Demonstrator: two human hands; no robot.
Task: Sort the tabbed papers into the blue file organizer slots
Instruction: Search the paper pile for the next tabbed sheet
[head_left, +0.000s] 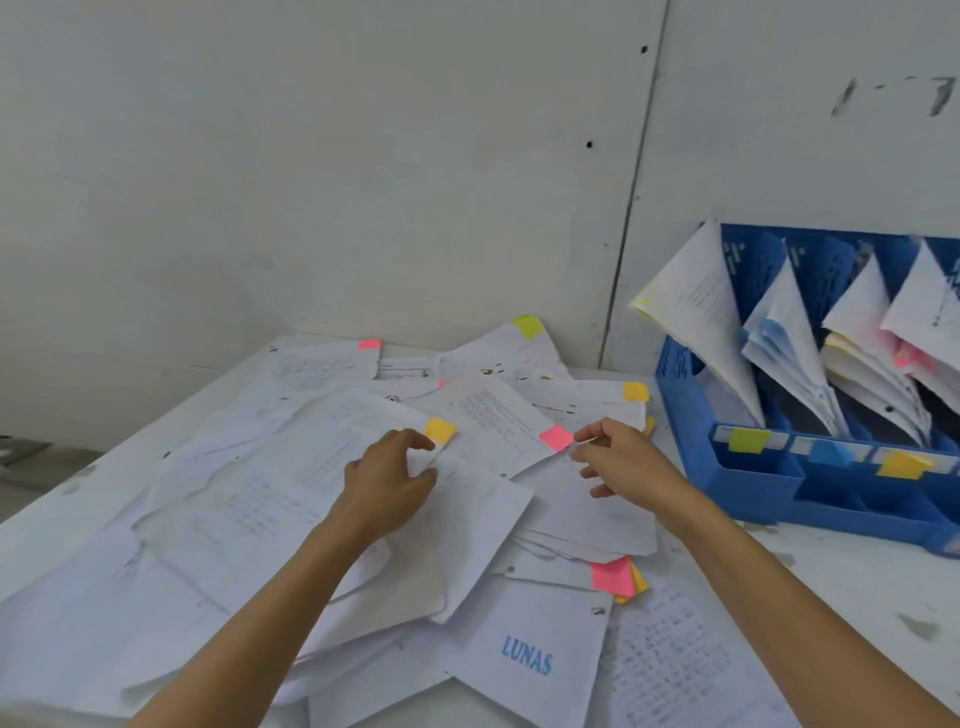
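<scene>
One blue plastic slotted file organizer (727, 467) stands at 3 o'clock in the view. It holds four standing bundles of paper (789, 332) and carries three coloured front labels (748, 440): one green-yellow, one blue, one orange. The white printed paper sheets (249, 519), heaped from 6 to 10 o'clock, overlap too much to count. One sheet printed LUNAS in blue (524, 660) lies at 6 o'clock. On the heap, three pink sticky tabs (556, 436) show plainly, as do two orange sticky tabs (440, 430) and one green-yellow sticky tab (528, 326) at 1 o'clock; a few further coloured slivers are too hidden to count. Two bare hands are in view, one left hand (387, 483) and one right hand (618, 457).
</scene>
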